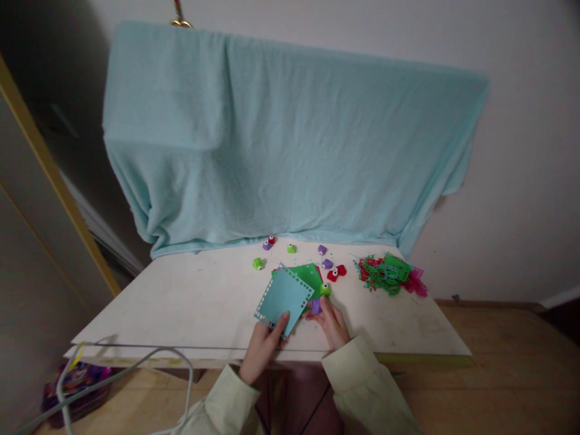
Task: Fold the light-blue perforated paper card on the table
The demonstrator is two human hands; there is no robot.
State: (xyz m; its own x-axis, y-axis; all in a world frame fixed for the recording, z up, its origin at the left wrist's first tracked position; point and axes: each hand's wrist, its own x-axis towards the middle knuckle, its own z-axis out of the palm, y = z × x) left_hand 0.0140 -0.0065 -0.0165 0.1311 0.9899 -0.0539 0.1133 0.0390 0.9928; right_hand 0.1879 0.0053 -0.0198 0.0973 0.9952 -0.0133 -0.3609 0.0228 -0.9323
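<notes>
My left hand (267,341) pinches the near corner of a light blue sheet of paper (284,295). Rows of small punched holes run along the edges of this sheet. In my right hand (333,323) is a small purple paper punch (316,306), close to the sheet's right corner; whether the punch touches the paper I cannot tell. Green paper (308,275) lies beneath the blue sheet, with a red edge showing under it. A lime green punch (325,289) rests just beyond my right fingers.
Several more punches, including a red one (333,275) and a green one (258,263), lie scattered across the white table (181,302). A tangled pile of perforated paper strips (385,273) sits at the right. Behind hangs a light blue cloth (294,145). A pale cable (131,362) loops at the front left.
</notes>
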